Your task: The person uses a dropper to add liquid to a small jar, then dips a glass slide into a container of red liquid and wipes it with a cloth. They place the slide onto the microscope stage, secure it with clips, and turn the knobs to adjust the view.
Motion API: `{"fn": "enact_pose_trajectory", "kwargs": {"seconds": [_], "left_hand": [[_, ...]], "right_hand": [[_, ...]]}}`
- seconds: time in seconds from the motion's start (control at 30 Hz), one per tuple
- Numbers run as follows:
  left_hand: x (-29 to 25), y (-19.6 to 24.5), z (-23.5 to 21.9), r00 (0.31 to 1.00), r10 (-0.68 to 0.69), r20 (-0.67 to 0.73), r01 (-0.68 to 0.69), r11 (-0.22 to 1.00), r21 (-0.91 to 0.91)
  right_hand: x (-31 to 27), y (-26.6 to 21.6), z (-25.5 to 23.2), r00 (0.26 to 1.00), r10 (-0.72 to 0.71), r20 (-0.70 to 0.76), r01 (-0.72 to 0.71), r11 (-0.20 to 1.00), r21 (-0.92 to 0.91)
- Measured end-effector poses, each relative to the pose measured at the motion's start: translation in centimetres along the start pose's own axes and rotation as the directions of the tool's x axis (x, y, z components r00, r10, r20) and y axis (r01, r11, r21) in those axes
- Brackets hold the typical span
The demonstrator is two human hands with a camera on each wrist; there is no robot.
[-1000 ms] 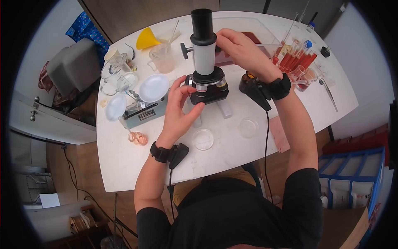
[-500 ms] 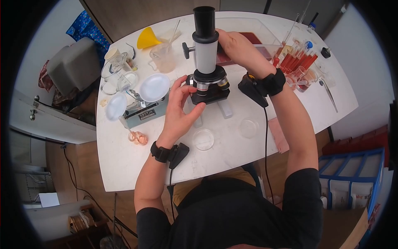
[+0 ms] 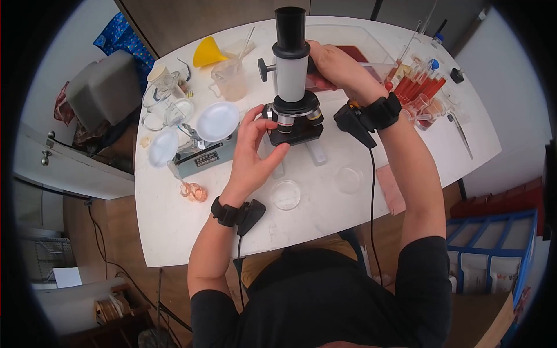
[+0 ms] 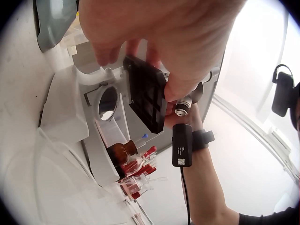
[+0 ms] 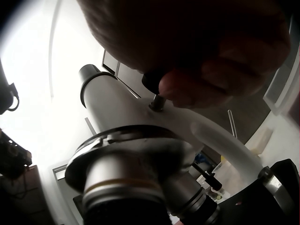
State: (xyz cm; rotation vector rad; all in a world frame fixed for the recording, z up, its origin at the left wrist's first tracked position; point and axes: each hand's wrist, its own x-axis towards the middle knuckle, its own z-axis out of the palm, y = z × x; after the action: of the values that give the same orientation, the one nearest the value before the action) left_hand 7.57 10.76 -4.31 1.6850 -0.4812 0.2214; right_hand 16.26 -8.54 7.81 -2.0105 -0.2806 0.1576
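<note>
A white and black microscope (image 3: 292, 75) stands at the middle of the white table (image 3: 174, 226). My left hand (image 3: 253, 152) pinches the left edge of its black stage (image 3: 297, 131). In the left wrist view the fingers and thumb curl round that stage (image 4: 145, 96), above the round mirror (image 4: 108, 103). My right hand (image 3: 338, 66) reaches behind the tube and grips the black focus knob on the right side. In the right wrist view the fingertips (image 5: 187, 84) close round the knob (image 5: 153, 80), beside the tube (image 5: 117, 110) and above the objective lenses (image 5: 124, 190).
A balance scale (image 3: 203, 152) with two white pans stands left of the microscope, with a yellow funnel (image 3: 207, 53) and beakers (image 3: 228, 80) behind it. Two petri dishes (image 3: 285, 195) (image 3: 349, 179) lie in front. Red-filled test tubes (image 3: 420, 86) stand at the right. Blue bins (image 3: 493, 249) sit beyond the table edge.
My right hand has drawn in closer behind the tube, onto the knob. The left hand stays at the stage, barely moved.
</note>
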Motion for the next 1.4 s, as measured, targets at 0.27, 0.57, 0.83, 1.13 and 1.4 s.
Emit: {"fn": "enact_pose_trajectory", "kwargs": {"seconds": [0.27, 0.57, 0.83, 1.13, 1.4], "left_hand": [[0.0, 0.1, 0.1, 1.0, -0.007, -0.006, 0.007, 1.0, -0.009], [0.0, 0.1, 0.1, 1.0, 0.002, -0.001, -0.002, 1.0, -0.027], [0.0, 0.1, 0.1, 1.0, -0.001, -0.004, 0.001, 0.999, -0.033], [0.0, 0.1, 0.1, 1.0, -0.007, -0.002, 0.007, 1.0, -0.022], [0.0, 0.2, 0.1, 1.0, -0.021, 0.007, 0.021, 0.999, -0.032]], "right_hand": [[0.5, 1.2, 0.3, 0.972, -0.226, -0.072, 0.219, 0.971, -0.092], [-1.5, 1.1, 0.2, 0.938, -0.337, -0.076, 0.326, 0.937, -0.124], [-2.0, 1.7, 0.3, 0.887, -0.446, -0.124, 0.424, 0.89, -0.17], [-2.3, 2.3, 0.6, 0.859, -0.491, -0.149, 0.494, 0.869, -0.019], [-2.2, 2.7, 0.5, 0.815, -0.552, -0.178, 0.539, 0.834, -0.116]]}}
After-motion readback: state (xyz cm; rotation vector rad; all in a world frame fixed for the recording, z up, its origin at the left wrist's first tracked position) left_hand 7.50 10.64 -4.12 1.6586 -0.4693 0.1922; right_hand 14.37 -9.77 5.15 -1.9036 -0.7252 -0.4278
